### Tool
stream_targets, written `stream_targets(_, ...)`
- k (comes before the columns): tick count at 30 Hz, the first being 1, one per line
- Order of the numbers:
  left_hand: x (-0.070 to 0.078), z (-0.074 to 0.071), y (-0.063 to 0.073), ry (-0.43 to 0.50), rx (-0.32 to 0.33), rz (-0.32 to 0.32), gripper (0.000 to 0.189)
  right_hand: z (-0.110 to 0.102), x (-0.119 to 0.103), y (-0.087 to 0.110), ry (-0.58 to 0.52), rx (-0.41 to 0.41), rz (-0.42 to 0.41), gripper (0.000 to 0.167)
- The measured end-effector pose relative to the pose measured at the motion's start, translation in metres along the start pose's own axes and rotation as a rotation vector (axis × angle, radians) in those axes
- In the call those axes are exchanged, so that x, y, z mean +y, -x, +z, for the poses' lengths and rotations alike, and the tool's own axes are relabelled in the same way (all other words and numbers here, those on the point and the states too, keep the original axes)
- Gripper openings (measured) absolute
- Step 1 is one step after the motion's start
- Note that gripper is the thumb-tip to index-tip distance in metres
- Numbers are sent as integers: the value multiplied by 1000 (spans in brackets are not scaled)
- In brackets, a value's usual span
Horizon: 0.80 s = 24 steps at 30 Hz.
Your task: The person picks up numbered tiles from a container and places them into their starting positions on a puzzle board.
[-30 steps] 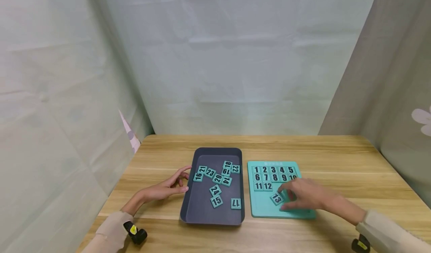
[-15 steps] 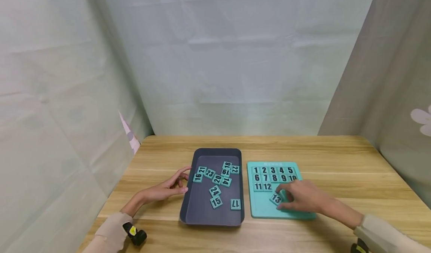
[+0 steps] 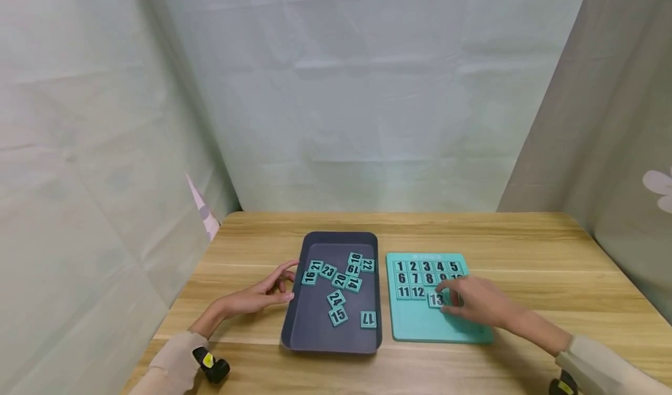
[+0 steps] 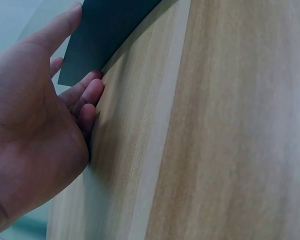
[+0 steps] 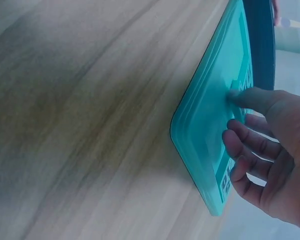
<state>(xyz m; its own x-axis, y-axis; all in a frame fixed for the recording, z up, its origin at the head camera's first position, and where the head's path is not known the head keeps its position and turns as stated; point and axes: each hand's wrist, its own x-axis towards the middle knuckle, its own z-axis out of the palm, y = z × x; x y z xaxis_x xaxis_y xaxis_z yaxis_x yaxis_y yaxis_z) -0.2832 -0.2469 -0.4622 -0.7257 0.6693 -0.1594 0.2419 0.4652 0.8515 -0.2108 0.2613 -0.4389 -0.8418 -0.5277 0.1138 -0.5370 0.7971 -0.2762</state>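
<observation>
My right hand (image 3: 480, 303) pinches a teal number tile marked 13 (image 3: 436, 300) between thumb and forefinger. That tile lies over the teal number board (image 3: 420, 328), just right of tile 12 (image 3: 417, 292) and slightly lower than it. In the right wrist view the thumb (image 5: 257, 100) reaches onto the board, and the other fingers are loosely bent. My left hand (image 3: 254, 296) rests at the left side of the dark grey tray (image 3: 294, 336), thumb and forefinger extended to its rim. The left wrist view shows the tray wall (image 4: 100, 37) by these fingers.
Several loose number tiles lie in the tray at various angles, among them 15 (image 3: 338, 315) and 17 (image 3: 368, 320). Tiles 1 to 12 sit in rows on the board, some partly behind my right hand. Tray and board stand side by side on a wooden table (image 3: 546, 255).
Tile 13 has turned from a tilt to nearly straight and moved up and slightly right, towards tile 12's row. My right hand moved with it. The left hand stays in place.
</observation>
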Motion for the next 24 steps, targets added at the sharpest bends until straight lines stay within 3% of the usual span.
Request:
stream_targets(10,0,0,0,5,-3,2,74,2,1,-7,39,67,-35,27)
stream_targets(24,1,0,0,-9,-2,-7,74,4,6,-11,28,78,21,24)
